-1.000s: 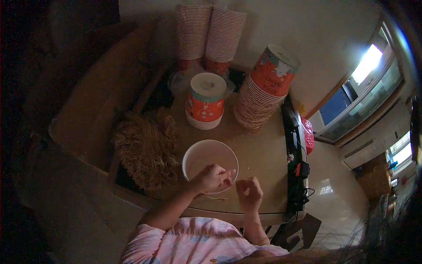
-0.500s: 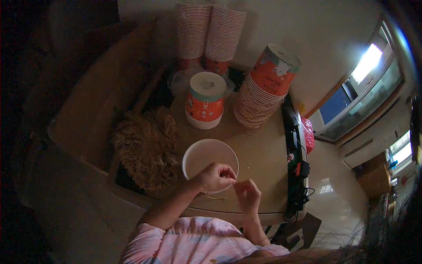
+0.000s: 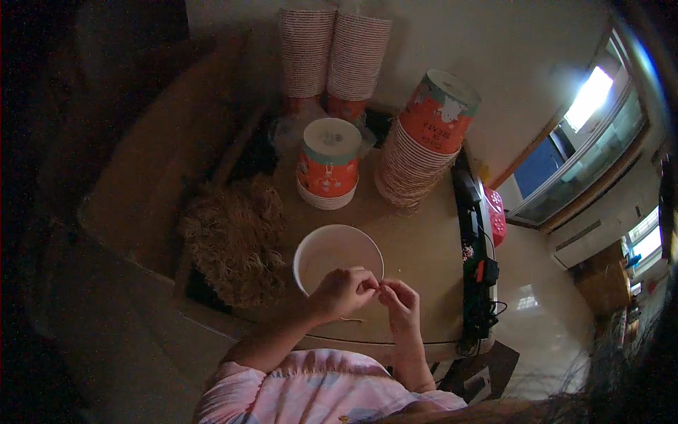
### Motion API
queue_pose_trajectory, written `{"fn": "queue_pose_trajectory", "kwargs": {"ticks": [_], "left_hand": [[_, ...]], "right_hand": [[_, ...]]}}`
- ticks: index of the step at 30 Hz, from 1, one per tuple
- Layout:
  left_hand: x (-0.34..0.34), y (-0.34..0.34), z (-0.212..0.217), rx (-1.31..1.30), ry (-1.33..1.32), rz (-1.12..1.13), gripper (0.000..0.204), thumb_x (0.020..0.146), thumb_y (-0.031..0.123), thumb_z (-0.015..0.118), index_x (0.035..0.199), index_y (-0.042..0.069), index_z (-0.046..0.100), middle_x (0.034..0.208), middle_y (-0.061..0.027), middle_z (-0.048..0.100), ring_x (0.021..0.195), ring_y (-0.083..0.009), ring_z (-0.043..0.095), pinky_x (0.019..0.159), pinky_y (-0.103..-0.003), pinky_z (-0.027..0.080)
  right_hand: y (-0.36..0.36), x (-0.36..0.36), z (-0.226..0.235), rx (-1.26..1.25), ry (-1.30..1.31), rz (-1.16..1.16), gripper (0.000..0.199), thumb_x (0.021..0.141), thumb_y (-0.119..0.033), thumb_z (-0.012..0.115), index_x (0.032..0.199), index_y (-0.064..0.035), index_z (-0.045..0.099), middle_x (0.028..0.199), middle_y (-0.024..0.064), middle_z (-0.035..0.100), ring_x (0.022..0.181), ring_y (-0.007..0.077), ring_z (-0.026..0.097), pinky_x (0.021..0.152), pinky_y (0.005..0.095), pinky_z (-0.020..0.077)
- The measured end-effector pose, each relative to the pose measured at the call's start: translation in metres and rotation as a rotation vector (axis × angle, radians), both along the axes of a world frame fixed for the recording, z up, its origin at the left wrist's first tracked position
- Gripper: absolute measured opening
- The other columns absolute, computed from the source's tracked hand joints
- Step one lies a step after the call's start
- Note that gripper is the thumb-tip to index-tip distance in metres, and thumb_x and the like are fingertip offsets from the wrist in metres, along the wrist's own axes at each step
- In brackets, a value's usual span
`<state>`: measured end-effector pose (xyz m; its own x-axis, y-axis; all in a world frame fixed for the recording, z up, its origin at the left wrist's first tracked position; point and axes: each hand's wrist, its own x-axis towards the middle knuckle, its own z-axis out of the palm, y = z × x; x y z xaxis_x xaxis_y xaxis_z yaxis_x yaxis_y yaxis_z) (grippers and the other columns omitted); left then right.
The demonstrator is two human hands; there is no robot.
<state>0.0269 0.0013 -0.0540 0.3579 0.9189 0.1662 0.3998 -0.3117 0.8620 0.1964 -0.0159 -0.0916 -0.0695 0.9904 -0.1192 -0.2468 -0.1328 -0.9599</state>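
Note:
A white-lined paper bucket [image 3: 332, 247] stands mouth up near the table's front edge. Over its near right rim, my left hand [image 3: 344, 291] is closed, thumb and fingertips pinched together. Just to the right, my right hand [image 3: 401, 302] is pinched as well, its fingertips almost meeting the left ones. What lies between the fingertips is too small to make out. A short tan strand [image 3: 353, 320] lies on the table below my left hand. At the left sits a large tangled heap of tan twine-like strands [image 3: 233, 240].
Behind the bucket stands an upside-down orange and teal paper bucket [image 3: 329, 169]. A tall nested bucket stack [image 3: 420, 155] leans at the back right. Two more stacks [image 3: 307, 56] rise by the wall. Black cables and a power strip [image 3: 484, 283] line the table's right side.
My right hand has risen slightly and its fingertips have come in beside the left ones. My left hand has shifted a little downward. The buckets and the tan heap stay in place.

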Motion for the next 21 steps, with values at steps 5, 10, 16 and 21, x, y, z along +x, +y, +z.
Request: {"fn": "queue_pose_trajectory", "kwargs": {"ticks": [5, 10, 16, 21], "left_hand": [[-0.002, 0.000, -0.001, -0.045, -0.098, 0.040, 0.015, 0.076, 0.017, 0.064, 0.083, 0.004, 0.062, 0.076, -0.0114, 0.062, 0.067, -0.0237, 0.061, 0.062, -0.033, 0.047], [-0.001, -0.001, 0.009, -0.080, -0.039, 0.096, 0.014, 0.075, 0.017, 0.065, 0.082, 0.005, 0.063, 0.076, -0.0111, 0.063, 0.067, -0.0234, 0.063, 0.062, -0.033, 0.049], [0.002, 0.000, 0.000, 0.029, -0.022, 0.162, 0.012, 0.075, 0.016, 0.064, 0.080, 0.005, 0.062, 0.073, -0.0099, 0.063, 0.066, -0.0247, 0.063, 0.061, -0.035, 0.049], [0.003, 0.000, -0.002, 0.003, -0.045, 0.163, 0.012, 0.075, 0.016, 0.064, 0.079, 0.005, 0.061, 0.074, -0.0103, 0.063, 0.067, -0.0250, 0.063, 0.062, -0.035, 0.049]], "right_hand": [[-0.003, 0.000, -0.005, 0.141, -0.116, 0.026, 0.011, 0.083, -0.007, 0.061, 0.088, 0.0025, 0.063, 0.081, -0.0004, 0.058, 0.074, 0.0074, 0.051, 0.067, 0.0208, 0.0404], [-0.003, -0.005, -0.002, 0.099, -0.106, -0.050, 0.008, 0.082, -0.005, 0.060, 0.086, 0.0008, 0.062, 0.077, -0.0006, 0.057, 0.069, 0.0066, 0.050, 0.063, 0.0198, 0.0388], [-0.002, -0.006, -0.006, 0.024, 0.041, -0.053, 0.005, 0.084, -0.005, 0.059, 0.085, -0.0005, 0.061, 0.074, 0.0008, 0.058, 0.063, 0.0069, 0.050, 0.057, 0.0197, 0.0392], [-0.001, -0.006, -0.011, -0.032, 0.153, -0.043, 0.006, 0.084, -0.006, 0.058, 0.086, -0.0002, 0.059, 0.075, 0.0014, 0.058, 0.064, 0.0075, 0.052, 0.058, 0.0200, 0.0408]]}}
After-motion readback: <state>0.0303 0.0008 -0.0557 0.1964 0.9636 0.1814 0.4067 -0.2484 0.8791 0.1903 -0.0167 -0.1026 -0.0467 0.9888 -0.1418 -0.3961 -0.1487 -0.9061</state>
